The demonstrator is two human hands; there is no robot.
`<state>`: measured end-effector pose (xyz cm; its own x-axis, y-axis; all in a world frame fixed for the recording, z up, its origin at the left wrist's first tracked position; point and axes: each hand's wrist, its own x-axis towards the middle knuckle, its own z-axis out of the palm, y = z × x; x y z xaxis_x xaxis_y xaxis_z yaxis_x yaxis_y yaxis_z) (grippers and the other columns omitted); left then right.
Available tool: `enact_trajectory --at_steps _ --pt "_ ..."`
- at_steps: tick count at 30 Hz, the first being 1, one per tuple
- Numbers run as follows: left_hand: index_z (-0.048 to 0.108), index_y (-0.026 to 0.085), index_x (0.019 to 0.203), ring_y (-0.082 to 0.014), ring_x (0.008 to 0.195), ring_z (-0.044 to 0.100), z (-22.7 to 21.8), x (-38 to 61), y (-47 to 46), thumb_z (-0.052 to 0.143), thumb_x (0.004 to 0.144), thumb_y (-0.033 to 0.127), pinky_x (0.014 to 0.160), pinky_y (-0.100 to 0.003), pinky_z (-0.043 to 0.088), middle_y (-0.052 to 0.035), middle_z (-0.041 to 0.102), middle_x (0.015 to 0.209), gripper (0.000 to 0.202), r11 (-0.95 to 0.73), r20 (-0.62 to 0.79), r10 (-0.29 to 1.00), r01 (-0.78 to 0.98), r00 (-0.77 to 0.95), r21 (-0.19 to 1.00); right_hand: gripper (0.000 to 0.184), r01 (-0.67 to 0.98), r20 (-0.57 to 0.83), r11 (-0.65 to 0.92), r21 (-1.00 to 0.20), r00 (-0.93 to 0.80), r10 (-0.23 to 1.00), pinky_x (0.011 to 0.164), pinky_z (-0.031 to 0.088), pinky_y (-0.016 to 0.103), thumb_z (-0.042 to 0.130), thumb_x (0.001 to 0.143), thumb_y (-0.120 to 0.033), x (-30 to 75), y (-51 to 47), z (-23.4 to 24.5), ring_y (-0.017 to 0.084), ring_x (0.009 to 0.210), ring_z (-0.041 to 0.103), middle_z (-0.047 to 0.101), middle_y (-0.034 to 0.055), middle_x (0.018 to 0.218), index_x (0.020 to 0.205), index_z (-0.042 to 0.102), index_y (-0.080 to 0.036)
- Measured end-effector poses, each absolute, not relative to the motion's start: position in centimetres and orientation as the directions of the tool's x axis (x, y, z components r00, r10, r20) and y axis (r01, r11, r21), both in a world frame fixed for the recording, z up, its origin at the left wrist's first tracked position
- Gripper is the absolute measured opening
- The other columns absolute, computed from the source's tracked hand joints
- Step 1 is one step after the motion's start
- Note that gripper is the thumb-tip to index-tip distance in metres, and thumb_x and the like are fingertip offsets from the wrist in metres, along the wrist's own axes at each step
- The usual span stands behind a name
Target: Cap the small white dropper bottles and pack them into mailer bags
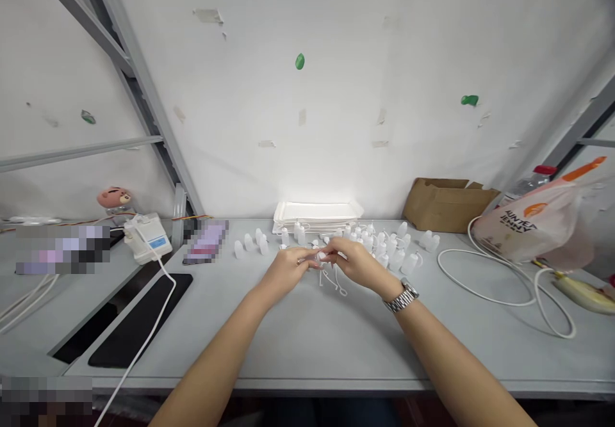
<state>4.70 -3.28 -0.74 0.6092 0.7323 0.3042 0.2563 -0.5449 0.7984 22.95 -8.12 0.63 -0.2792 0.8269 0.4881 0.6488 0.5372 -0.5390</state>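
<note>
My left hand and my right hand meet over the middle of the grey table, fingertips pinched together on a small white plastic piece between them. A metal watch sits on my right wrist. Thin white looped caps lie on the table just under the hands. Several small white dropper bottles stand and lie in a cluster behind the hands, and a few more bottles stand in a row to the left.
A stack of white trays rests against the wall. A brown cardboard box, a plastic bag and a coiled white cable are at the right. A white device, its cord and a black pad are at the left.
</note>
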Motion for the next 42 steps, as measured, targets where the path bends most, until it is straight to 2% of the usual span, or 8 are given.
enact_trajectory --at_steps 4,14,17,25,31,34,38,42 --pt "0.067 0.023 0.100 -0.0160 0.082 0.066 -1.1 4.9 -3.1 0.051 0.077 0.014 0.076 -0.028 0.052 -0.0010 0.070 0.093 0.029 -0.585 0.368 0.764 0.326 0.531 0.743 0.012 0.659 0.438 0.460 -0.595 -0.213 0.873 0.061 0.042 0.026 0.045 0.085 -0.012 22.7 -8.0 0.3 0.014 0.066 0.054 0.056 0.0015 0.072 0.081 0.053 -0.019" --pt "0.064 0.017 0.097 -0.0185 0.078 0.062 -2.7 5.9 -3.2 0.056 0.081 0.021 0.070 -0.032 0.051 -0.0052 0.070 0.085 0.019 -0.850 0.802 0.419 0.495 0.425 0.181 0.030 0.660 0.346 0.289 -0.693 -0.046 0.937 0.055 0.036 0.026 0.033 0.092 -0.035 22.0 -7.0 -0.9 0.013 0.057 0.047 0.050 -0.0015 0.061 0.068 0.042 -0.020" --pt "0.063 0.019 0.098 -0.0187 0.080 0.062 -2.7 6.0 -3.4 0.057 0.081 0.023 0.072 -0.032 0.050 -0.0045 0.070 0.086 0.019 -0.839 0.781 0.470 0.483 0.411 0.251 0.026 0.615 0.357 0.297 -0.731 -0.028 0.934 0.055 0.037 0.025 0.038 0.090 -0.037 22.0 -6.9 -0.8 0.013 0.057 0.048 0.053 -0.0014 0.063 0.074 0.048 -0.020" --pt "0.062 0.028 0.106 -0.0177 0.088 0.064 -1.3 6.3 -4.1 0.063 0.070 0.017 0.078 -0.030 0.051 0.0001 0.069 0.094 0.037 -0.444 0.358 0.890 0.361 0.283 0.820 0.009 0.509 0.380 0.384 -0.771 -0.116 0.918 0.061 0.042 0.027 0.051 0.084 -0.026 22.7 -7.6 0.2 0.013 0.064 0.054 0.058 0.0005 0.072 0.083 0.057 -0.020" --pt "0.064 0.025 0.103 -0.0143 0.075 0.066 -0.8 6.1 -4.3 0.058 0.070 0.012 0.073 -0.026 0.052 0.0013 0.070 0.091 0.036 -0.355 0.243 0.890 0.250 0.386 0.901 0.007 0.522 0.394 0.426 -0.739 -0.178 0.902 0.061 0.042 0.026 0.050 0.084 -0.025 22.9 -7.9 0.6 0.013 0.067 0.052 0.057 0.0008 0.074 0.080 0.054 -0.020" --pt "0.065 0.022 0.100 -0.0161 0.081 0.065 -1.2 6.2 -4.2 0.056 0.073 0.011 0.075 -0.028 0.052 -0.0016 0.070 0.094 0.030 -0.540 0.432 0.830 0.318 0.352 0.779 0.017 0.638 0.407 0.406 -0.654 -0.156 0.900 0.056 0.037 0.026 0.042 0.089 -0.030 22.5 -8.0 0.6 0.013 0.061 0.047 0.053 -0.0003 0.069 0.075 0.048 -0.020" --pt "0.063 0.020 0.102 -0.0190 0.084 0.063 -2.2 6.2 -4.0 0.056 0.080 0.019 0.077 -0.034 0.051 -0.0047 0.070 0.088 0.023 -0.814 0.732 0.561 0.417 0.386 0.404 0.033 0.723 0.412 0.366 -0.586 -0.123 0.903 0.054 0.033 0.026 0.028 0.093 -0.037 21.8 -7.9 0.1 0.014 0.058 0.043 0.046 -0.0014 0.063 0.066 0.039 -0.021" --pt "0.058 0.020 0.109 -0.0184 0.084 0.063 -2.6 6.4 -4.1 0.055 0.082 0.022 0.077 -0.034 0.051 -0.0049 0.070 0.088 0.027 -0.843 0.761 0.495 0.445 0.420 0.302 0.048 0.693 0.319 0.251 -0.676 -0.032 0.947 0.052 0.033 0.026 0.022 0.092 -0.047 21.7 -7.5 -0.3 0.013 0.049 0.044 0.044 -0.0022 0.051 0.056 0.039 -0.021"
